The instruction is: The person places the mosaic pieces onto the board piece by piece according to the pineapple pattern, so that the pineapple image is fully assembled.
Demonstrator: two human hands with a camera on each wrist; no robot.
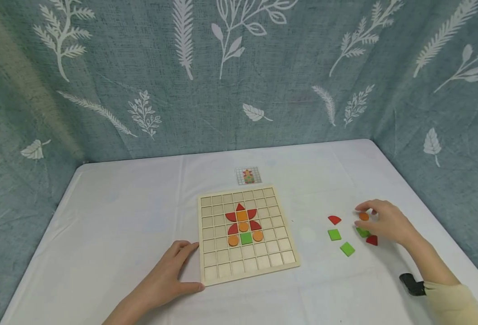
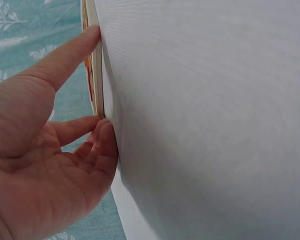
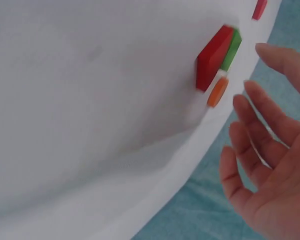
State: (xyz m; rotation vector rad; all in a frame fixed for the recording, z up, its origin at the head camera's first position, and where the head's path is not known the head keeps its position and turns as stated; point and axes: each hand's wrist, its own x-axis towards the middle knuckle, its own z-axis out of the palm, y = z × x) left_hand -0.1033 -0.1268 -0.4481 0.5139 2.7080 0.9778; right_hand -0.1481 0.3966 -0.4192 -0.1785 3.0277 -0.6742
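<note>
My left hand touches the left edge of a wooden grid board, thumb at the near corner and index finger farther up. In the left wrist view the thumb and index fingertip meet the board's side, and the other fingers are loosely bent. My right hand hovers over loose pieces, thumb and fingers spread apart around an orange disc. A green square and a red quarter-circle piece lie beside that disc. In the right wrist view the fingers are apart, with nothing between them.
Red, orange and green pieces form a figure on the grid, including a green square. A small pattern card lies behind the board. Left of my right hand are another red piece and two green squares.
</note>
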